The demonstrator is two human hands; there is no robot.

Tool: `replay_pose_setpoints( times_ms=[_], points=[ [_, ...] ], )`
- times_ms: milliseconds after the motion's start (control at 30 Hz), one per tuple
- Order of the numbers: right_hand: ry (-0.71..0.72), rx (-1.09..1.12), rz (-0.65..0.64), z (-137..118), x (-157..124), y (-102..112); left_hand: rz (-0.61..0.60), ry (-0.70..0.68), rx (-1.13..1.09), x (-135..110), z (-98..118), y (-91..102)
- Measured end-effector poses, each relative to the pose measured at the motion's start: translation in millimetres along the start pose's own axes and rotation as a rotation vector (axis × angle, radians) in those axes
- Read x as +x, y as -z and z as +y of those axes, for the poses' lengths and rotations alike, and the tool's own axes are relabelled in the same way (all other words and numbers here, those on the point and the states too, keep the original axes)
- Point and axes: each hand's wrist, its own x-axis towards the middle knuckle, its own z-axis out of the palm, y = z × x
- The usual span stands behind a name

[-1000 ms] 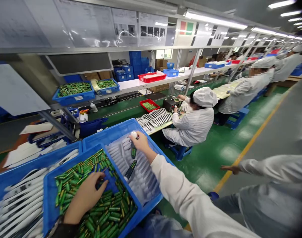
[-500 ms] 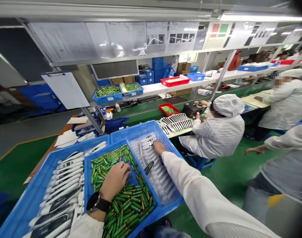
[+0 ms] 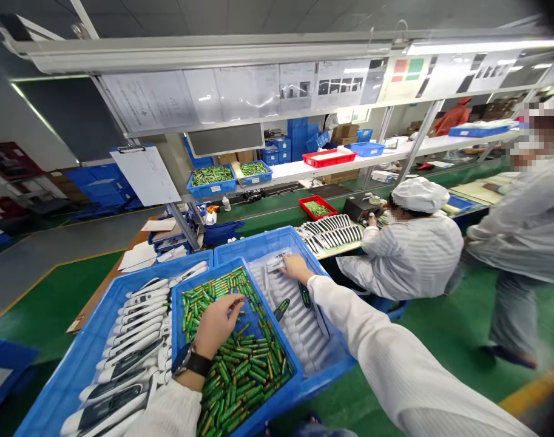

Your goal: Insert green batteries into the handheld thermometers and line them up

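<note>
Left hand, watch at the wrist, hovers half-curled over slim green cylindrical cells heaped in a shallow blue plastic tray, likely set between both bins for easy reach; can't tell if it pinches one. Right hand, fingers bent, touches white plastic handheld devices lying in ribbed translucent liner, presumably keeping them in rows; grip unclear. Beyond, a seated co-worker at the counter.

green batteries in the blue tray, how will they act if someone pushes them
The batteries would probably roll, being slim cylinders lying loose at many angles. Pushing one would likely shift its neighbours, since they are heaped against each other. The tray should mostly contain them, as its walls surround the pile.
</note>
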Motion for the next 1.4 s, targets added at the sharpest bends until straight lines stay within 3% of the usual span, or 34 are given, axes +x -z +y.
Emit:
replay_pose_setpoints(
  times_ms=[133,233,267,367,533,733,1000,1233,1400],
  points=[
    [0.052,0.184,0.237,-9,-15,28,0.079,0.02,-0.046,0,5,3.2],
    [0.082,0.652,0.53,-22,-30,46,0.19,0.02,-0.106,-1,10,5.2],
    [0.085,0.827,0.575,-27,-35,49,0.231,0.016,-0.122,-1,13,6.2],
    [0.077,1.16,0.474,-46,-46,49,0.35,-0.006,-0.148,-3,19,9.4],
    [0.013,1.193,0.335,-83,-62,30,0.446,-0.061,-0.16,-5,28,12.5],
    [-0.044,1.237,0.241,-112,-80,32,0.279,-0.154,-0.205,-7,37,9.7],
    [-0.048,1.179,0.256,-111,-86,37,0.095,-0.298,-0.087,-2,34,7.6],
    [-0.092,1.258,0.251,-110,-85,30,0.121,-0.215,-0.127,-3,42,-1.3],
    [-0.153,1.411,0.315,-112,-89,31,0.086,-0.299,-0.069,-3,40,-1.5]
  ],
)
